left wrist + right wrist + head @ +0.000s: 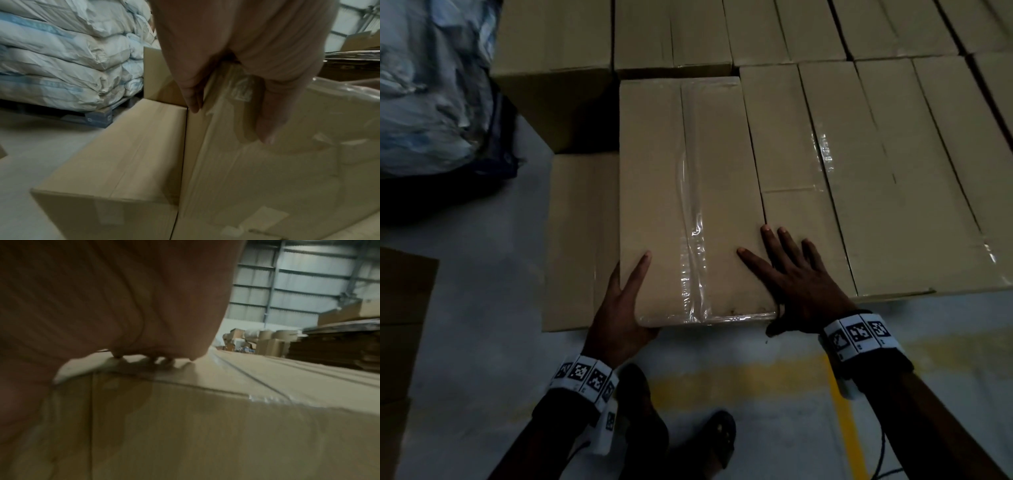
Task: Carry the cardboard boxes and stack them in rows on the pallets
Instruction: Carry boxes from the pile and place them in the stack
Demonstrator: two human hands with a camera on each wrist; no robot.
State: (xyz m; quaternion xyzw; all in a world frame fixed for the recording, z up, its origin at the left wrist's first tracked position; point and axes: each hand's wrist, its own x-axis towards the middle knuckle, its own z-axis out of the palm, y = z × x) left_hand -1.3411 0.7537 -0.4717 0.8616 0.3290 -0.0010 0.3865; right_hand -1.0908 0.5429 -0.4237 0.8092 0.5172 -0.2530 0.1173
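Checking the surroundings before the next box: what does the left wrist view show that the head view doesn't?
Only the left wrist view: stacked sacks on a dark pallet. Only the head view: the right hand flat on top, rows of boxes, a yellow floor line. Both: the left hand holding the taped box beside a lower box.

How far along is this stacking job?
Done: rows of stacked boxes fill the area to the right. In hand: the left hand grips the taped box at its near corner while the right hand lies flat beside it. Left: the lower box leaves a gap above.
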